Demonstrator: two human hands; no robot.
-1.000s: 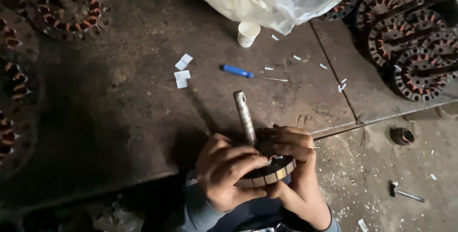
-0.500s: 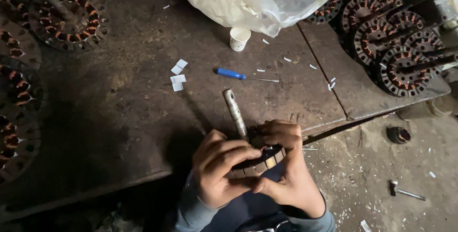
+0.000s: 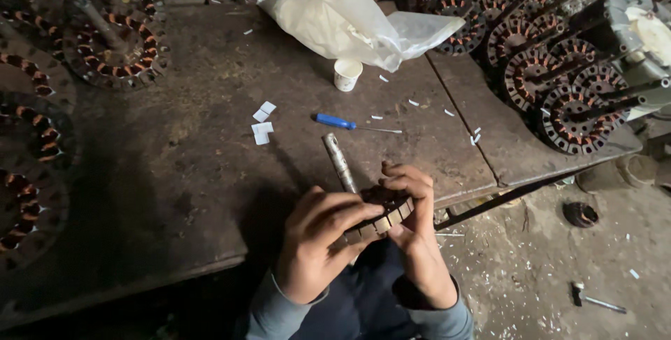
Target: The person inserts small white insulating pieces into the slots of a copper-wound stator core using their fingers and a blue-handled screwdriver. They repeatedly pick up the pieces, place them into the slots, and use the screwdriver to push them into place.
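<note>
Hands: your left hand (image 3: 318, 242) and right hand (image 3: 412, 221) both grip the stator core (image 3: 381, 218) at the bench (image 3: 175, 193) edge.
Shaft (image 3: 339, 162): tilts away from you.
Cup (image 3: 347, 74): contents unseen.
Bag (image 3: 349, 22): crumpled behind it.

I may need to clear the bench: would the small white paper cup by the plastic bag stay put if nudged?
Probably not. The white cup looks like thin paper, so it is likely very light and would slide or tip at a light push. It stands upright on the rough, dark bench, which may add a little grip. Squeezed, it would likely crumple.
</note>
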